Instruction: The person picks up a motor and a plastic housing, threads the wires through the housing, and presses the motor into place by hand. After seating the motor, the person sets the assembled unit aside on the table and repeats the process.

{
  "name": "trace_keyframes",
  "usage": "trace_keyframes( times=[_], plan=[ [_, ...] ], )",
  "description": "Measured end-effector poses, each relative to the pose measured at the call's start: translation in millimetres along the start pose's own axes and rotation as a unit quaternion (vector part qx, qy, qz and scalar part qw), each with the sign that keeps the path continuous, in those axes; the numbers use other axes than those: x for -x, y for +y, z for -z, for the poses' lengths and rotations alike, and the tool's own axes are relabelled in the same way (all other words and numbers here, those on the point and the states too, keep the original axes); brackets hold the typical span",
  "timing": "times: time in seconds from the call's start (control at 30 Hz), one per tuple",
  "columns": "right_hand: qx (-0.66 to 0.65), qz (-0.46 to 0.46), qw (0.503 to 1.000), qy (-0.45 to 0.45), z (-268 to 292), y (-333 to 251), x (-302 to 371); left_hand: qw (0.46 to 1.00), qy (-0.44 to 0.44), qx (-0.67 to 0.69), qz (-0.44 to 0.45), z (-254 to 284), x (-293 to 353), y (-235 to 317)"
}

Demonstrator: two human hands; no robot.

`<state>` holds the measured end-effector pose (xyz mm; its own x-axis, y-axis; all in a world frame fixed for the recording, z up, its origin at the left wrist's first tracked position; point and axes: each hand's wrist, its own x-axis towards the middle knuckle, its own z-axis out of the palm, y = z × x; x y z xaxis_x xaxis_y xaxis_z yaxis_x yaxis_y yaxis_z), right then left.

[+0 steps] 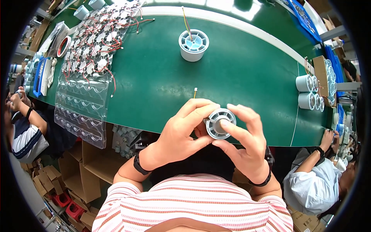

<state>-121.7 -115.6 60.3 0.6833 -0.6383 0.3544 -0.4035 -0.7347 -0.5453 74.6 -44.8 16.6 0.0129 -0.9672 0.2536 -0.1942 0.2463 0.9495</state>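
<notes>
In front of my chest, just off the table's near edge, is a round grey spoked housing [216, 133] with a dark ring and a grey hub. My left hand [179, 129] grips its left side between thumb and fingers. My right hand [247, 139] closes round the other side, the index fingertip on the hub and the thumb by the lower rim. A yellow wire with a white connector [196, 89] sticks out beyond my left hand. Farther off on the table stands a white cylindrical housing [192, 56], with a light-blue spoked inside and thin coloured wires rising from it.
On the green table [154, 77], clear plastic trays [81, 104] at left hold several white wired parts [92, 46]. A tape roll [63, 46] lies beside them. Several pale cylinders [305, 100] stand at right. People work at both sides; cardboard boxes [73, 174] sit below left.
</notes>
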Motion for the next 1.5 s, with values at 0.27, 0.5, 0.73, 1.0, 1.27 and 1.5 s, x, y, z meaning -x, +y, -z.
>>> trace_keyframes(
  times=[0.27,0.5,0.73,1.0,1.27,1.5],
  plan=[
    [-0.092,0.039,0.995,0.021,-9.9,3.9,-0.3,0.998,0.016,-0.017,-0.061,-2.6,2.3,-1.4],
    [0.06,-0.085,0.994,0.031,29.2,46.9,-11.7,0.985,0.091,0.146,0.021,15.1,8.4,-3.8],
    [0.378,-0.099,0.916,0.089,54.6,79.1,-45.7,0.971,0.223,-0.085,-0.004,32.6,3.6,-15.3],
    [0.058,0.057,0.995,-0.053,-11.5,46.6,-123.8,0.971,0.205,-0.114,-0.039,31.7,2.6,-17.2],
    [-0.096,0.104,0.971,-0.195,-51.7,38.4,-139.6,0.961,0.276,-0.03,-0.012,28.5,1.6,-14.3],
    [-0.103,0.143,0.936,-0.304,-25.0,12.7,-80.1,0.966,0.253,0.052,-0.01,19.5,7.9,-13.6]
  ],
)
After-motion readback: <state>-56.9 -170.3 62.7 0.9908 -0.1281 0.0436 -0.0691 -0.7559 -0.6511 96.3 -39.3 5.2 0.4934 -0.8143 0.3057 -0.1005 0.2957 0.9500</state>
